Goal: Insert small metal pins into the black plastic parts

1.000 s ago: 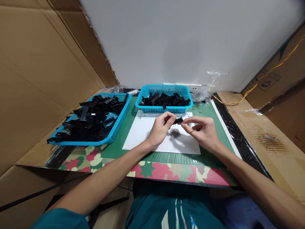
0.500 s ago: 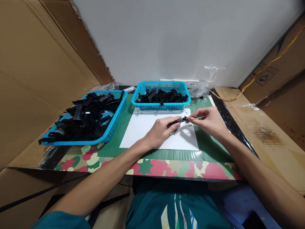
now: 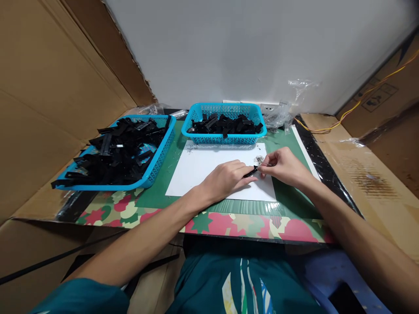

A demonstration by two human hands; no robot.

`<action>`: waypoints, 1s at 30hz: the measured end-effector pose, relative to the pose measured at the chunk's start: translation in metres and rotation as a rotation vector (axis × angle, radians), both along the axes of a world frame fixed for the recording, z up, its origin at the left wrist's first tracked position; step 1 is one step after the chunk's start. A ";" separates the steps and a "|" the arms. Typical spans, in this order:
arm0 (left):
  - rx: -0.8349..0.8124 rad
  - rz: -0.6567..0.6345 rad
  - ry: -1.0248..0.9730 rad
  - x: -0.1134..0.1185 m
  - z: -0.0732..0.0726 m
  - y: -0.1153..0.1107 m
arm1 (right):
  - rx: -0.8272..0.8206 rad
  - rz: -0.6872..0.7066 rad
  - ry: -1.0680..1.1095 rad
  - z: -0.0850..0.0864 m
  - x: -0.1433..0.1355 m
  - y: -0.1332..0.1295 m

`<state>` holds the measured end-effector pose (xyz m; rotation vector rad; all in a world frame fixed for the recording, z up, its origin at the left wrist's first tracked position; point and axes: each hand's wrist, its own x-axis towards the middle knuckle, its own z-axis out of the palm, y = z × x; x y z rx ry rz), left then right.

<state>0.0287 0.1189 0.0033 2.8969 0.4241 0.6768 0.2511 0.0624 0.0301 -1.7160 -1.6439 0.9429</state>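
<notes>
My left hand is closed around a narrow black plastic piece and rests low over the white paper sheet. Most of that piece is covered by the fingers; its far right end sticks out. Against this end, my right hand is pinched on a thin metal tool, of which only a slim shaft shows. Its tip is too small to make out. Just behind the fingertips lies a little pile of tiny metal parts on the paper.
A blue basket of black plastic pieces stands behind the paper; a larger blue basket of similar pieces is at the left. More tiny parts lie at the paper's back left. Clear plastic bags and a yellow cable are at the right.
Both hands have come down a little toward the paper with the black piece, the left one shifting right. The fingers now cover more of the piece. The view has tilted slightly.
</notes>
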 end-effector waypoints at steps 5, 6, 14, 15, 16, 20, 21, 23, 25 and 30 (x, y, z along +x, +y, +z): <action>0.012 -0.001 0.016 0.002 -0.001 -0.001 | -0.005 -0.001 -0.038 -0.004 -0.002 0.001; 0.006 0.000 0.014 0.002 -0.002 -0.001 | -0.002 -0.007 -0.045 -0.004 -0.002 0.001; -0.058 0.035 0.015 0.002 -0.006 -0.002 | 0.025 -0.066 -0.095 -0.005 -0.009 -0.002; -0.058 0.043 0.016 0.002 -0.007 -0.002 | 0.037 -0.072 -0.103 -0.005 -0.010 -0.003; -0.059 0.050 0.017 0.002 -0.007 -0.002 | 0.048 -0.076 -0.109 -0.006 -0.011 -0.003; -0.076 0.058 0.012 0.001 -0.008 -0.002 | 0.064 -0.042 -0.092 -0.006 -0.010 -0.003; -0.081 0.058 0.009 0.001 -0.008 -0.001 | 0.060 -0.020 -0.084 -0.005 -0.009 -0.003; -0.093 0.057 0.002 0.001 -0.009 0.000 | 0.046 0.033 -0.086 -0.003 -0.005 -0.002; -0.106 0.058 -0.009 0.000 -0.009 0.000 | 0.032 0.083 -0.114 0.001 -0.001 -0.002; -0.129 0.056 -0.015 0.000 -0.009 0.000 | 0.059 0.025 -0.207 0.009 0.010 -0.003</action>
